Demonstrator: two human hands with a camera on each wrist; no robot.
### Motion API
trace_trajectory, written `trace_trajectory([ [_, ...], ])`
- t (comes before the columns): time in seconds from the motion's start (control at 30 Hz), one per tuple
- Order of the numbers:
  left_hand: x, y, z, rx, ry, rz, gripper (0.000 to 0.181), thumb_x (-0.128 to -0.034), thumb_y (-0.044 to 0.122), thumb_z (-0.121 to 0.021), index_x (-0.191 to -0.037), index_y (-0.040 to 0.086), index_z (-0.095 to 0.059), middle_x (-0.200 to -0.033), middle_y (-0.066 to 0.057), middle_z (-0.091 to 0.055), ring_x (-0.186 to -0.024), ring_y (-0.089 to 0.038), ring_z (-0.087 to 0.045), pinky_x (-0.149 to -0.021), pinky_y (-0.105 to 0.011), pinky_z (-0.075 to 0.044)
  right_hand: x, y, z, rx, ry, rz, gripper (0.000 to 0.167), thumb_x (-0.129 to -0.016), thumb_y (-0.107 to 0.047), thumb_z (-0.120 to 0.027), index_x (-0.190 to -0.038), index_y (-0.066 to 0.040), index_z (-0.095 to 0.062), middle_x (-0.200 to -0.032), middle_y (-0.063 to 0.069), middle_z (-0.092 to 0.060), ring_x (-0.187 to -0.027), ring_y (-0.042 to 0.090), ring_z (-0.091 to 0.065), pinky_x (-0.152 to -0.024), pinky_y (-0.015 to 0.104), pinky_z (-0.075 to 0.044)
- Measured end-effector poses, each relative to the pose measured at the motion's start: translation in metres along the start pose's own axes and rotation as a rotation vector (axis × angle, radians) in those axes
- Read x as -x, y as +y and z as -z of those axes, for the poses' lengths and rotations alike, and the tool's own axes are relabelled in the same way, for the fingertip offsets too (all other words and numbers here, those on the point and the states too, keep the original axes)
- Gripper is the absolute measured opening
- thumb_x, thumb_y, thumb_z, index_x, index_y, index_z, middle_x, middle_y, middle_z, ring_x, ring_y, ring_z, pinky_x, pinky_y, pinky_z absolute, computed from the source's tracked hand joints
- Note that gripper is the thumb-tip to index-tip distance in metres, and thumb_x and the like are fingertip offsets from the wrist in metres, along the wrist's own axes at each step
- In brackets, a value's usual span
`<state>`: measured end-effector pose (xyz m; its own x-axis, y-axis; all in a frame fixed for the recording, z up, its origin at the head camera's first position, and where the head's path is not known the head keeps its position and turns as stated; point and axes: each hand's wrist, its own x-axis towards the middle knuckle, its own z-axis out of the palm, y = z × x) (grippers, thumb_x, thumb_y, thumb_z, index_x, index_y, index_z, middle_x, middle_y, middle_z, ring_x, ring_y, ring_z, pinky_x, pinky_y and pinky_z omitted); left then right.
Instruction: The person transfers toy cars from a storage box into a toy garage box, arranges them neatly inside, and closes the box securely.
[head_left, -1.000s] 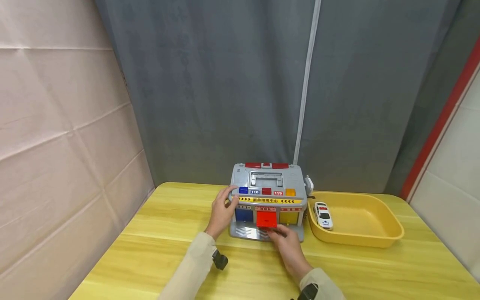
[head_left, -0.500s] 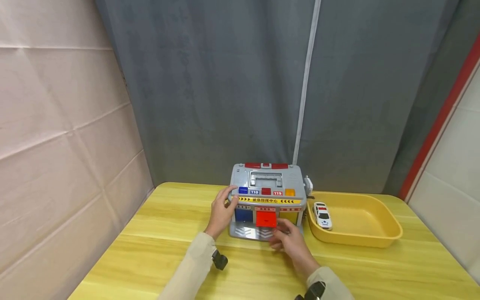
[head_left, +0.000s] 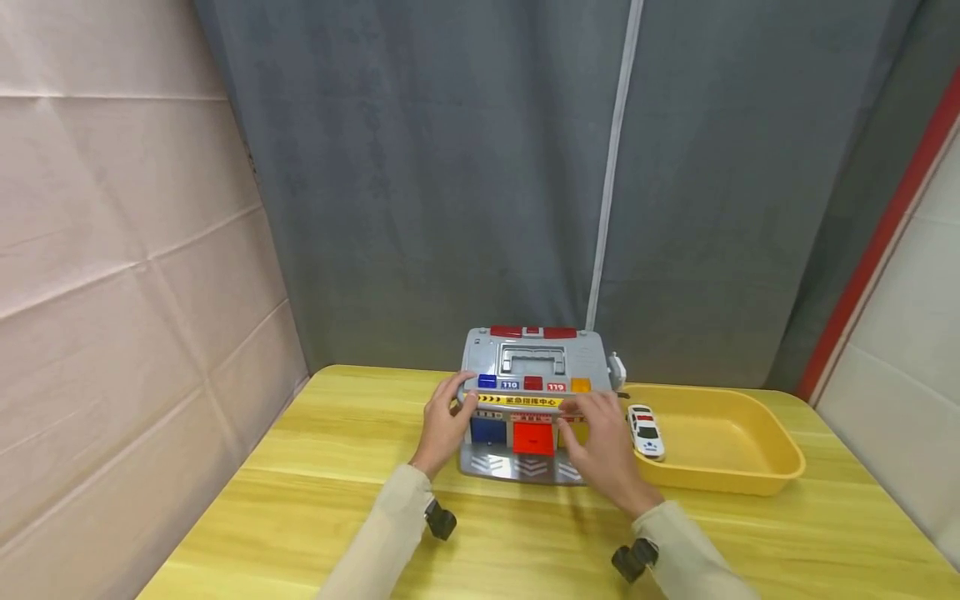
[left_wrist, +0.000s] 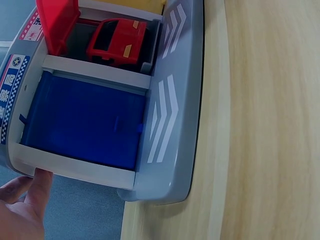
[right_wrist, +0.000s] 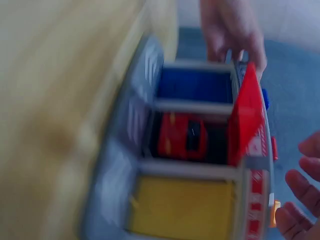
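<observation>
A grey toy garage with a carry handle stands on the table. My left hand holds its left roof corner, thumb on the front edge; in the left wrist view fingertips touch the side wall. The red door of the middle bay is tilted up and outward. Behind it sits a red toy car. The blue door and the yellow door cover the outer bays. My right hand is at the roof's right front edge, fingers loosely bent and holding nothing; contact cannot be told.
A yellow tray stands right of the garage, with a white toy police car at its left side. Blue, red and orange buttons line the roof front. A grey curtain hangs behind the wooden table.
My right hand has moved up and right, from the base below the red door to the roof's right front edge. The left hand and the garage have stayed in place.
</observation>
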<state>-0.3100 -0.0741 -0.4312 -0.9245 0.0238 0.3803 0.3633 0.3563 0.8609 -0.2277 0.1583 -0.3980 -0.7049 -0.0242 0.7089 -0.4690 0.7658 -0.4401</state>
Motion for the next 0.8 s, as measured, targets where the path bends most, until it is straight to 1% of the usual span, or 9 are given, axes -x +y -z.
trace_trajectory([
  [0.1, -0.001, -0.001, -0.001, -0.005, 0.006, -0.001, 0.032, -0.099, 0.025, -0.06, -0.13, 0.023, -0.064, -0.144, -0.011, -0.054, -0.125, -0.03, -0.055, -0.109, -0.049, -0.053, -0.011, 0.002, 0.004, 0.092, -0.079, 0.09, 0.039, -0.078, -0.013, -0.085, -0.111, -0.004, -0.067, -0.107, 0.012, -0.067, -0.112, 0.032, -0.05, -0.096, 0.049, -0.049],
  [0.23, -0.001, -0.002, -0.002, -0.006, 0.004, -0.02, 0.031, -0.0991, 0.025, -0.06, -0.13, 0.021, -0.064, -0.143, -0.012, -0.055, -0.124, -0.031, -0.056, -0.108, -0.049, -0.054, -0.021, 0.006, 0.006, 0.186, -0.254, 0.079, 0.068, -0.075, -0.028, -0.088, -0.134, -0.009, -0.058, -0.131, 0.014, -0.059, -0.138, 0.039, -0.033, -0.113, 0.065, -0.037],
  [0.33, 0.0, -0.002, -0.003, -0.003, -0.001, -0.025, 0.032, -0.0992, 0.025, -0.06, -0.13, 0.021, -0.064, -0.144, -0.012, -0.055, -0.124, -0.031, -0.056, -0.107, -0.049, -0.054, -0.024, 0.01, 0.005, 0.261, -0.358, 0.068, 0.085, -0.073, -0.037, -0.089, -0.144, -0.013, -0.05, -0.139, 0.014, -0.054, -0.146, 0.043, -0.025, -0.116, 0.071, -0.029],
  [0.4, 0.001, -0.002, -0.004, 0.002, -0.006, -0.028, 0.032, -0.0992, 0.025, -0.06, -0.131, 0.021, -0.064, -0.144, -0.012, -0.055, -0.125, -0.031, -0.055, -0.107, -0.049, -0.054, -0.027, 0.013, 0.002, 0.308, -0.395, 0.074, 0.092, -0.072, -0.042, -0.089, -0.148, -0.014, -0.045, -0.139, 0.013, -0.054, -0.145, 0.043, -0.029, -0.115, 0.071, -0.028],
  [0.5, 0.001, -0.002, -0.004, -0.002, -0.002, -0.023, 0.032, -0.0995, 0.025, -0.059, -0.131, 0.022, -0.064, -0.144, -0.011, -0.054, -0.126, -0.03, -0.055, -0.108, -0.049, -0.054, -0.032, 0.017, -0.005, 0.35, -0.409, 0.086, 0.099, -0.068, -0.045, -0.091, -0.149, -0.014, -0.043, -0.134, 0.013, -0.055, -0.136, 0.039, -0.039, -0.113, 0.068, -0.031],
  [0.6, 0.0, -0.001, -0.003, 0.006, 0.005, -0.028, 0.031, -0.0989, 0.024, -0.06, -0.13, 0.021, -0.064, -0.142, -0.011, -0.056, -0.123, -0.031, -0.057, -0.106, -0.049, -0.055, -0.035, 0.02, -0.015, 0.4, -0.393, 0.101, 0.101, -0.064, -0.046, -0.093, -0.147, -0.015, -0.044, -0.128, 0.013, -0.055, -0.126, 0.035, -0.045, -0.109, 0.062, -0.037],
  [0.73, 0.0, 0.002, -0.003, 0.001, 0.004, -0.033, 0.031, -0.0981, 0.023, -0.061, -0.129, 0.02, -0.065, -0.141, -0.012, -0.056, -0.125, -0.033, -0.057, -0.106, -0.05, -0.055, -0.034, 0.023, -0.027, 0.485, -0.333, 0.14, 0.099, -0.059, -0.045, -0.096, -0.14, -0.012, -0.048, -0.12, 0.014, -0.056, -0.116, 0.034, -0.047, -0.098, 0.054, -0.045],
  [0.77, 0.001, 0.003, -0.003, -0.017, 0.005, -0.039, 0.031, -0.0983, 0.023, -0.06, -0.129, 0.019, -0.065, -0.143, -0.014, -0.055, -0.124, -0.034, -0.058, -0.104, -0.05, -0.056, -0.034, 0.023, -0.029, 0.5, -0.314, 0.149, 0.098, -0.058, -0.045, -0.096, -0.138, -0.012, -0.049, -0.118, 0.014, -0.056, -0.114, 0.034, -0.047, -0.096, 0.052, -0.046],
  [0.8, 0.002, 0.004, -0.003, -0.048, 0.009, -0.052, 0.031, -0.0985, 0.024, -0.06, -0.129, 0.019, -0.064, -0.146, -0.014, -0.053, -0.13, -0.035, -0.055, -0.108, -0.052, -0.053, -0.033, 0.024, -0.03, 0.512, -0.299, 0.157, 0.098, -0.058, -0.044, -0.096, -0.137, -0.011, -0.049, -0.117, 0.015, -0.056, -0.113, 0.034, -0.047, -0.095, 0.052, -0.047],
])
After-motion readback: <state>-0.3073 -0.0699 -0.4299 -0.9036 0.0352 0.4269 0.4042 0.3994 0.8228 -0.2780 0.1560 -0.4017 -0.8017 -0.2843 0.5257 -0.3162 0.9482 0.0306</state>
